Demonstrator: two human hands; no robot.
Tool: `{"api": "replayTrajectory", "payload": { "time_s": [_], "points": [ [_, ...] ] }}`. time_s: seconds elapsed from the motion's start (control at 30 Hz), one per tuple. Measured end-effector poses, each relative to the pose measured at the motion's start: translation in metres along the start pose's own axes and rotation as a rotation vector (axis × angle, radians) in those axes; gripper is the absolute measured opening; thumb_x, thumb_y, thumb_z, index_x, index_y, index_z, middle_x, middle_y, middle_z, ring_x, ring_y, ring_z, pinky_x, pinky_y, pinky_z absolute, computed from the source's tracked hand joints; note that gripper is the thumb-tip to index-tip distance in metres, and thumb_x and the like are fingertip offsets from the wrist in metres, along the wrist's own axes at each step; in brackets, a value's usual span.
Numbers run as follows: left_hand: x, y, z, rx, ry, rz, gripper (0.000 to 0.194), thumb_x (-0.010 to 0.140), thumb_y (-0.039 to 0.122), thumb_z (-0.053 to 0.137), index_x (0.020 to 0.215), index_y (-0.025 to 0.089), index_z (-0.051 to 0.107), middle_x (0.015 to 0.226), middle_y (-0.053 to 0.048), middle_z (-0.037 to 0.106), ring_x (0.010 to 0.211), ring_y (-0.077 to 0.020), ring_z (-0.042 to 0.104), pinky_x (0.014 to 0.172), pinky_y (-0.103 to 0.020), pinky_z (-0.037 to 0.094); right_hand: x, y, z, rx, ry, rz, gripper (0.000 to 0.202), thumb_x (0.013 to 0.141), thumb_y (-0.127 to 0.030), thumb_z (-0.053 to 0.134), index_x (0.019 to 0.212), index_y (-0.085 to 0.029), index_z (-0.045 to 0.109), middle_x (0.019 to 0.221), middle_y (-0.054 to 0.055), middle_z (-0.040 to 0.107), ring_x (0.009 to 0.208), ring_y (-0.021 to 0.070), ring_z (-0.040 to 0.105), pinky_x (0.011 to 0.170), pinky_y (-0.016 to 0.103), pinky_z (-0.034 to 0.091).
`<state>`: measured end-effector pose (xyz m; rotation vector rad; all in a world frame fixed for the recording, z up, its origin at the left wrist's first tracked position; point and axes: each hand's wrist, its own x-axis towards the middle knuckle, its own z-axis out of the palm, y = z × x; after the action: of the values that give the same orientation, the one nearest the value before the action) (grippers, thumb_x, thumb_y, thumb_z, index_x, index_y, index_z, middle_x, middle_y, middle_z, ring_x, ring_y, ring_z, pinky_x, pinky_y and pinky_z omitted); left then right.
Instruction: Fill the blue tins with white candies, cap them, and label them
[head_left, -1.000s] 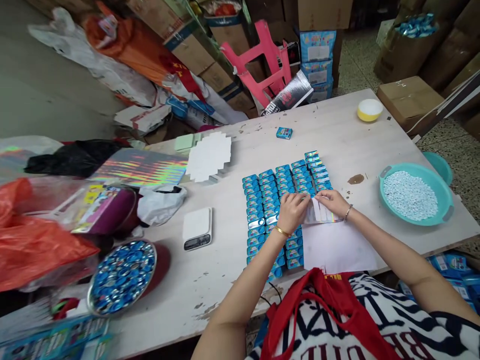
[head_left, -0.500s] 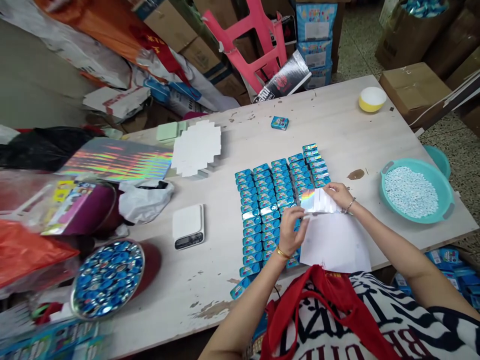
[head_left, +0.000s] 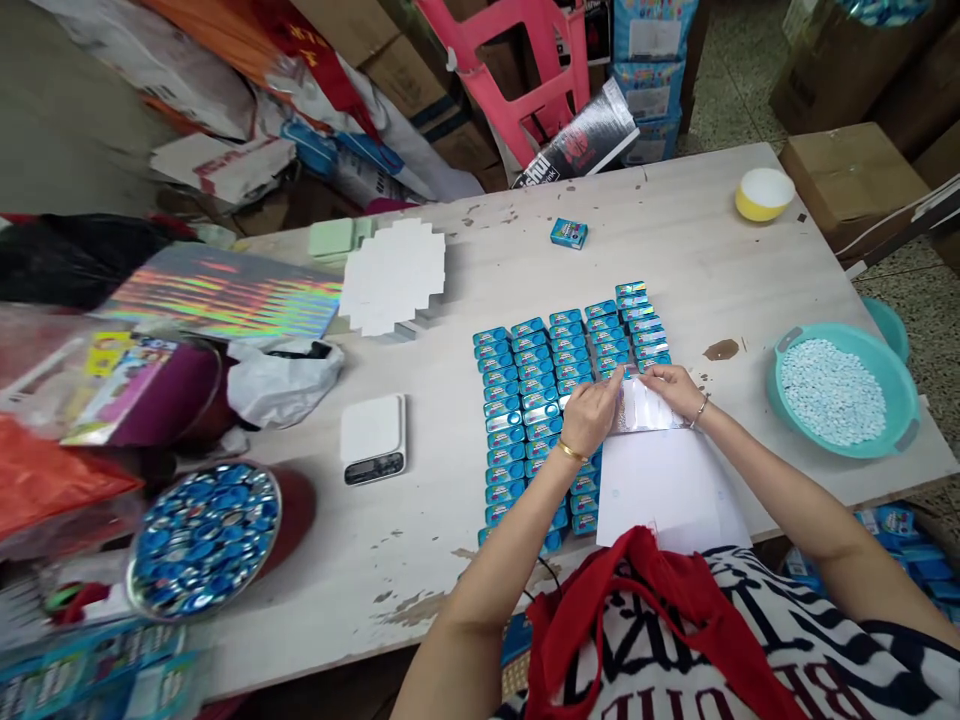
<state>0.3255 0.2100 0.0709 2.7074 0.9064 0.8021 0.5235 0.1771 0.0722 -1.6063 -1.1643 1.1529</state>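
A shiny silver sheet point(head_left: 646, 408) with lighter bands across it is stretched between my two hands. My left hand point(head_left: 591, 412) is closed at the sheet's left upper edge, its fingertips pressed together. On the opposite corner, my right hand point(head_left: 675, 392) pinches the sheet between thumb and fingers. Beneath it lies a white paper point(head_left: 660, 490), close to my body. Several columns of small blue tins point(head_left: 504, 420) stand in rows to the left and beyond my hands; my left hand and forearm cover some of them.
On the right is a turquoise basin point(head_left: 780, 400) of pale tablets, with a yellow bowl point(head_left: 759, 204) farther back. A white scale point(head_left: 373, 430) lies left, near a bucket point(head_left: 289, 510) of blue tins. One blue box point(head_left: 569, 233) and a white carton stack point(head_left: 397, 275) sit farther off.
My left hand has gone from open fingers beside the sheet to a pinch at its upper left edge. My right hand keeps its hold. The view has shifted slightly.
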Motion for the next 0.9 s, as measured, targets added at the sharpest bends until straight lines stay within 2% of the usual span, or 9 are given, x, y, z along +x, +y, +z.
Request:
{"api": "replayTrajectory", "payload": {
  "time_s": [0.07, 0.17, 0.27, 0.33, 0.47, 0.53, 0.73, 0.83, 0.9],
  "points": [
    [-0.009, 0.002, -0.004, -0.034, 0.010, -0.021, 0.056, 0.096, 0.018, 0.039, 0.151, 0.019, 0.026, 0.089, -0.006, 0.068, 0.082, -0.0188, 0.063, 0.079, -0.033, 0.044, 0.003, 0.003, 0.001, -0.005, 0.011, 0.009, 0.036, 0.077, -0.053, 0.058, 0.064, -0.019, 0.060, 0.066, 0.000, 0.057, 0.066, 0.0162, 0.052, 0.062, 0.028, 0.041],
    [-0.020, 0.003, -0.019, -0.101, 0.062, -0.113, 0.057, 0.096, 0.022, 0.042, 0.150, 0.019, 0.024, 0.086, -0.006, 0.065, 0.082, -0.0194, 0.060, 0.076, -0.032, 0.046, 0.008, 0.003, 0.005, -0.021, 0.019, 0.010, 0.035, 0.077, -0.051, 0.057, 0.064, -0.020, 0.059, 0.067, 0.000, 0.058, 0.068, 0.0169, 0.052, 0.063, 0.028, 0.040],
    [-0.022, -0.003, -0.037, -0.135, 0.122, -0.211, 0.059, 0.096, 0.025, 0.042, 0.151, 0.020, 0.021, 0.097, -0.008, 0.065, 0.088, -0.0193, 0.060, 0.081, -0.034, 0.048, 0.012, -0.004, 0.016, -0.035, -0.024, -0.009, 0.034, 0.077, -0.050, 0.058, 0.062, -0.020, 0.058, 0.066, 0.000, 0.057, 0.068, 0.0165, 0.051, 0.065, 0.028, 0.040],
    [-0.018, -0.010, -0.045, -0.123, 0.092, -0.245, 0.062, 0.096, 0.026, 0.043, 0.152, 0.020, 0.017, 0.108, -0.010, 0.065, 0.094, -0.0205, 0.060, 0.085, -0.035, 0.048, 0.012, -0.012, 0.025, -0.040, -0.079, -0.030, 0.035, 0.077, -0.050, 0.059, 0.061, -0.019, 0.059, 0.065, -0.001, 0.057, 0.067, 0.0159, 0.050, 0.066, 0.028, 0.039],
    [-0.009, -0.022, -0.041, -0.063, -0.080, -0.231, 0.068, 0.094, 0.020, 0.043, 0.154, 0.021, 0.010, 0.103, -0.007, 0.069, 0.091, -0.0210, 0.062, 0.081, -0.034, 0.047, 0.012, -0.024, 0.037, -0.037, -0.144, -0.055, 0.037, 0.077, -0.052, 0.059, 0.063, -0.019, 0.060, 0.063, -0.001, 0.056, 0.065, 0.0149, 0.049, 0.064, 0.027, 0.038],
    [-0.009, -0.023, -0.033, -0.023, -0.108, -0.229, 0.067, 0.094, 0.019, 0.041, 0.154, 0.020, 0.010, 0.097, -0.005, 0.070, 0.085, -0.0201, 0.063, 0.079, -0.032, 0.047, 0.011, -0.025, 0.039, -0.032, -0.137, -0.050, 0.038, 0.078, -0.054, 0.058, 0.063, -0.019, 0.060, 0.064, -0.001, 0.055, 0.064, 0.0145, 0.048, 0.063, 0.027, 0.038],
    [-0.021, -0.021, -0.015, 0.024, 0.013, -0.201, 0.059, 0.096, 0.020, 0.039, 0.152, 0.017, 0.019, 0.093, -0.007, 0.071, 0.083, -0.0195, 0.063, 0.078, -0.032, 0.047, 0.011, -0.020, 0.039, -0.042, -0.087, -0.005, 0.042, 0.077, -0.059, 0.055, 0.063, -0.019, 0.057, 0.062, -0.001, 0.054, 0.060, 0.0138, 0.046, 0.058, 0.026, 0.038],
    [-0.029, -0.021, -0.023, -0.013, 0.071, -0.153, 0.059, 0.096, 0.021, 0.041, 0.151, 0.017, 0.021, 0.091, -0.007, 0.069, 0.083, -0.0200, 0.062, 0.077, -0.033, 0.048, 0.014, -0.016, 0.044, -0.075, -0.078, 0.000, 0.040, 0.079, -0.057, 0.053, 0.067, -0.019, 0.059, 0.065, 0.000, 0.057, 0.061, 0.0147, 0.049, 0.058, 0.026, 0.039],
    [-0.036, -0.019, -0.039, -0.042, 0.118, -0.162, 0.060, 0.095, 0.019, 0.042, 0.151, 0.018, 0.021, 0.088, -0.006, 0.067, 0.081, -0.0190, 0.061, 0.075, -0.032, 0.048, 0.018, -0.011, 0.049, -0.107, -0.079, -0.010, 0.038, 0.080, -0.054, 0.053, 0.068, -0.019, 0.061, 0.068, 0.001, 0.060, 0.064, 0.0159, 0.052, 0.061, 0.027, 0.042]
  ]
}}
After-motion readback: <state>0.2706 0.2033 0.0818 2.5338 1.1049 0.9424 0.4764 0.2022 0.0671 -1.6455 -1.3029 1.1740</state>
